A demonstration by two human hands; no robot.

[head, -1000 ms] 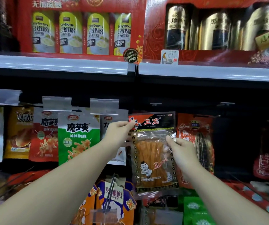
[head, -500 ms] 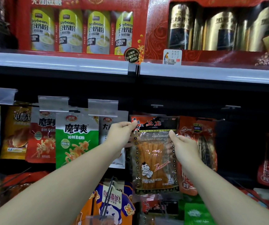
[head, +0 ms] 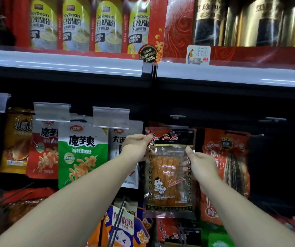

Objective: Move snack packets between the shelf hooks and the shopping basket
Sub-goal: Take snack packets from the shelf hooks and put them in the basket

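Both hands up at the hook row under the grey shelf edge (head: 63, 65). Left hand (head: 137, 143) pinches the top left corner of the clear-fronted snack packet with the black and red header and orange sticks inside (head: 168, 172); grip is thumb and fingertips closed on the header edge. Right hand (head: 201, 162) pinches the packet's upper right side just below the header, fingers curled on the edge. Packet hangs upright between the two grips, its top at the level of the hooks; cannot tell if its hole is on a hook. Just left of the left grip: white packet with black characters (head: 120, 139), partly behind the wrist, then a green and white packet (head: 82, 154) under a clear plastic price tag holder (head: 111, 117). Right of the right grip: orange-red packet with sunflower seed picture (head: 232, 168). Below the grips: orange and blue cartoon packet (head: 125, 229). Above, on the shelf: red gift box of soybean powder bags (head: 89, 25).
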